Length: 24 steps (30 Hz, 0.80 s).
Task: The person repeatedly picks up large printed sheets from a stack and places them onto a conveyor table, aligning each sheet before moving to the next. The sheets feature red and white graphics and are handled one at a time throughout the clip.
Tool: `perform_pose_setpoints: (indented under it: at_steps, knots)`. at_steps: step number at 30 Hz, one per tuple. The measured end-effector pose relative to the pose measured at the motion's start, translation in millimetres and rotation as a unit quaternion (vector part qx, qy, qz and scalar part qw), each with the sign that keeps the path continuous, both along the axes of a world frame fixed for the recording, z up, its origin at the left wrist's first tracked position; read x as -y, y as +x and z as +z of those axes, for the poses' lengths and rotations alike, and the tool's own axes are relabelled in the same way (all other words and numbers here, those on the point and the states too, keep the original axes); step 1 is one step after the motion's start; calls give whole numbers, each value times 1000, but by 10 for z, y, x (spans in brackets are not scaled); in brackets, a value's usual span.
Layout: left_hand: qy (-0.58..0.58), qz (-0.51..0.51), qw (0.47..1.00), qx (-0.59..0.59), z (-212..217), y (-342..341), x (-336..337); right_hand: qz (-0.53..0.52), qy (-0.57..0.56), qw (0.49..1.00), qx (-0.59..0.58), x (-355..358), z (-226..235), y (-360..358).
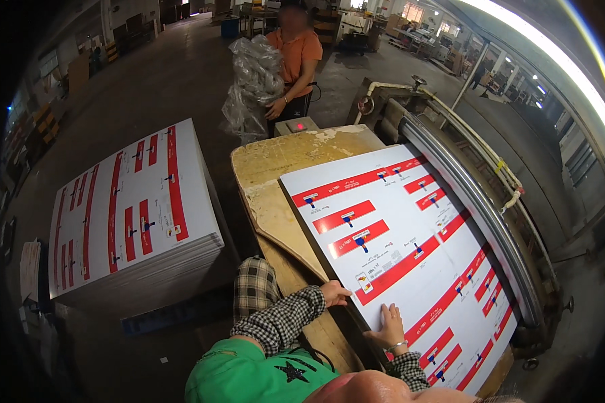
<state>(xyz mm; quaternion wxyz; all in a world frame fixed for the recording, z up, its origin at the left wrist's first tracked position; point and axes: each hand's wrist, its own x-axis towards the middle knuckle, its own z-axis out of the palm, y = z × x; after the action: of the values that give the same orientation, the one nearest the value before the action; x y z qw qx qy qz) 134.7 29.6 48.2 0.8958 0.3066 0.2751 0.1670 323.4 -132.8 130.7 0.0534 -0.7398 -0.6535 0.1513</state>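
Observation:
A large white cardboard sheet point(410, 269) printed with red bands and small blue pictures lies on a worn wooden table. Its far right edge meets a long metal roller point(477, 208). My left hand point(335, 294) has its fingers closed at the sheet's near left edge, and its fingertips are partly hidden. Farther right along that same edge, my right hand point(388, 329) rests on the printed face with its fingers stretched out. A bracelet circles the right wrist.
A tall stack of similar printed sheets point(134, 201) stands at the left. Beyond the wooden table point(275, 161), a person in an orange shirt point(301, 57) holds crumpled clear plastic film point(255, 80). A control box point(297, 126) with a red light sits at the table's far edge.

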Motion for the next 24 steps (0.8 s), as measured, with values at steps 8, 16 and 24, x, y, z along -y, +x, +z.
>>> perform_pose_setpoints:
  at_steps: [8,16,24]
  knots:
    - [-6,44,998,-33,-35,69,38,10,57,994,-89,122,-21,24]
    - [38,-2,998,-53,-31,20,9,-37,71,994,-75,187,-125,61]
    - [25,-2,999,-27,19,4,0,-88,84,980,-157,180,-103,144]
